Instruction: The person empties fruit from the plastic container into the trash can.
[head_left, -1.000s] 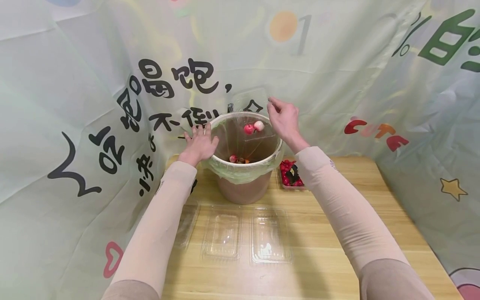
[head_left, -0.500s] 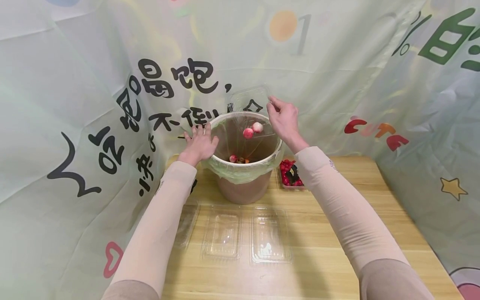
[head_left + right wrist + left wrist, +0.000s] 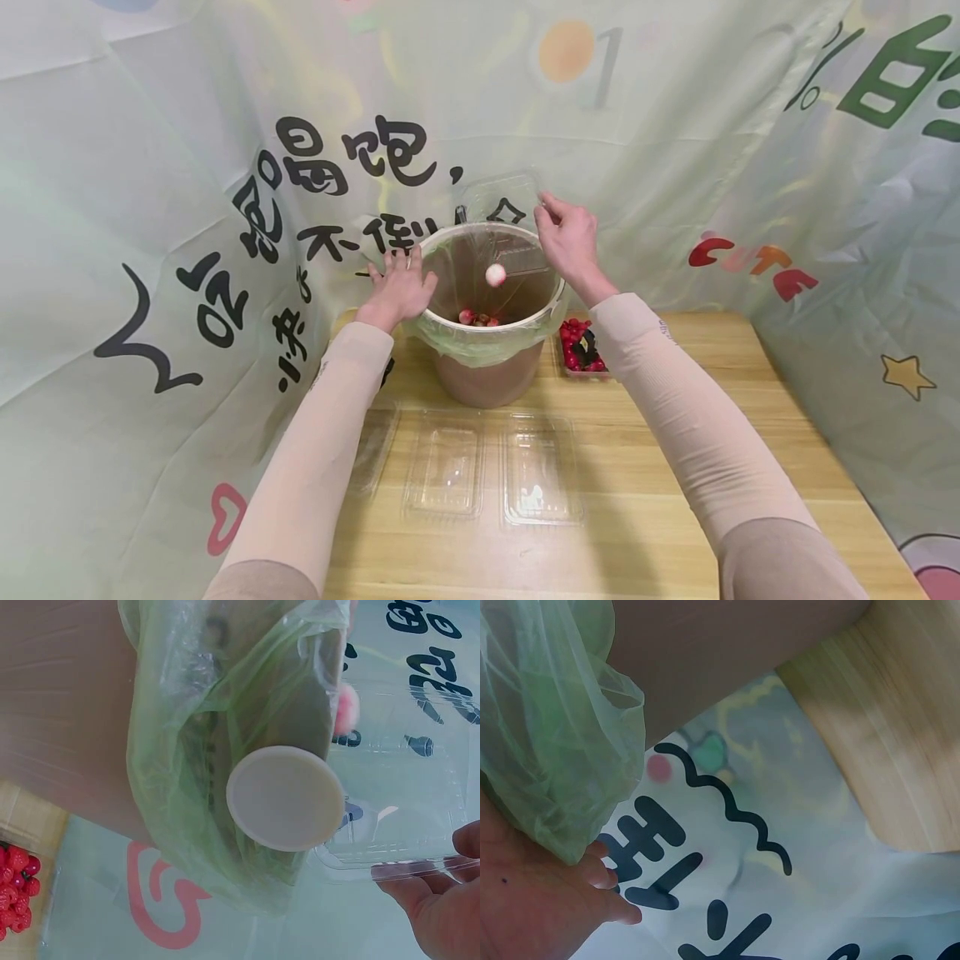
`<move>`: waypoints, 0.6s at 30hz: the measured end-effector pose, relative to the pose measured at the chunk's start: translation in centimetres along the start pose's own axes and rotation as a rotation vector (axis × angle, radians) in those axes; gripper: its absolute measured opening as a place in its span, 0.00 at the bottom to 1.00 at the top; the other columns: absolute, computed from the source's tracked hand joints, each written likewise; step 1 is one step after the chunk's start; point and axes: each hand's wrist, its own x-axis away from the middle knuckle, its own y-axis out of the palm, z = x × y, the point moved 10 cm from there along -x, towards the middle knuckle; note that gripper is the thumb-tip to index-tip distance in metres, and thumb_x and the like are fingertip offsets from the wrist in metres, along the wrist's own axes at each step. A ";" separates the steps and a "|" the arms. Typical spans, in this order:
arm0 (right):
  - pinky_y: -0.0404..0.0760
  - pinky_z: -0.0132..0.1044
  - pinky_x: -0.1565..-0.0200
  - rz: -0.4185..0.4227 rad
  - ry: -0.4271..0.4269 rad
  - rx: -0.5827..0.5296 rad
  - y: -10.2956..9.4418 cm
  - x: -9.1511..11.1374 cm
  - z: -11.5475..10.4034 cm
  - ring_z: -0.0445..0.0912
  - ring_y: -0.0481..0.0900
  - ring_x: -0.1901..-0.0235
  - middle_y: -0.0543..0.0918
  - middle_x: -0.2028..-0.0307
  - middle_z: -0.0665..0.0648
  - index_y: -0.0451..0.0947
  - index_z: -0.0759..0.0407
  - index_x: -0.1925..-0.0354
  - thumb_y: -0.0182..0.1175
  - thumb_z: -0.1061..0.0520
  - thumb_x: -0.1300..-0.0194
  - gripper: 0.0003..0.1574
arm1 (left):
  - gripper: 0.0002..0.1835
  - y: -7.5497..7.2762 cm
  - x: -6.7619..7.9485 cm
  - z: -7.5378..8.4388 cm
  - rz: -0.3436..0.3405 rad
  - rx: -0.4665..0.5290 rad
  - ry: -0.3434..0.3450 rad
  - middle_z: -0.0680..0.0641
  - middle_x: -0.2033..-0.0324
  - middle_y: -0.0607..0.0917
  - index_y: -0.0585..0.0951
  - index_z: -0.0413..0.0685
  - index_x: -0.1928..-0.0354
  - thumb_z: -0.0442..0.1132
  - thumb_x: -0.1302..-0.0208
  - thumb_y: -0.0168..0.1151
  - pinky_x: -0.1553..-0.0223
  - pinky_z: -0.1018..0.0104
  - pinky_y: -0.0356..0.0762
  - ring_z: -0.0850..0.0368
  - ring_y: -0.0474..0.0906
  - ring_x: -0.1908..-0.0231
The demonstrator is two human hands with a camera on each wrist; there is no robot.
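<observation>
My right hand point(image 3: 568, 237) pinches the edge of a clear plastic container point(image 3: 409, 802), tilted over the far rim of a brown bin point(image 3: 487, 383). A small round red-and-white fruit point(image 3: 496, 275) shows at the container's lower part, inside the bin's mouth in the head view. Further round reddish fruits point(image 3: 467, 317) lie deeper in the bin. A thin green bag point(image 3: 480, 350) lines it and hangs over the pale rim. My left hand point(image 3: 397, 287) rests on the left side of the rim with fingers spread; in the left wrist view the bag point(image 3: 555, 735) partly covers that hand.
Clear empty-looking containers point(image 3: 444, 467) stand in a row on the wooden table point(image 3: 675, 500) before the bin. Right of it sits a punnet of red fruit point(image 3: 577, 346). A round white piece point(image 3: 285, 799) shows against the bag. Printed cloth point(image 3: 660, 167) encloses the table.
The red and white fruits have slid down the tilted container into the bin's mouth; of the two seen before, one now shows there. Both hands have barely moved.
</observation>
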 end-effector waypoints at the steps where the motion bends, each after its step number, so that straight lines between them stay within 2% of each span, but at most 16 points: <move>1: 0.80 0.46 0.33 0.001 0.000 -0.001 0.0 0.0 0.0 0.53 0.87 0.40 0.84 0.36 0.58 0.78 0.58 0.32 0.56 0.54 0.23 0.26 | 0.41 0.0 0.0 0.0 0.000 0.001 0.000 0.28 0.17 0.44 0.42 0.41 0.15 0.58 0.19 0.28 0.22 0.24 0.29 0.27 0.34 0.17; 18: 0.79 0.45 0.32 0.008 0.000 -0.012 -0.5 -0.1 0.0 0.53 0.86 0.39 0.84 0.37 0.59 0.80 0.60 0.33 0.54 0.55 0.24 0.26 | 0.42 0.1 0.0 0.0 -0.009 0.003 0.000 0.27 0.17 0.44 0.41 0.41 0.15 0.58 0.20 0.28 0.22 0.25 0.28 0.28 0.32 0.17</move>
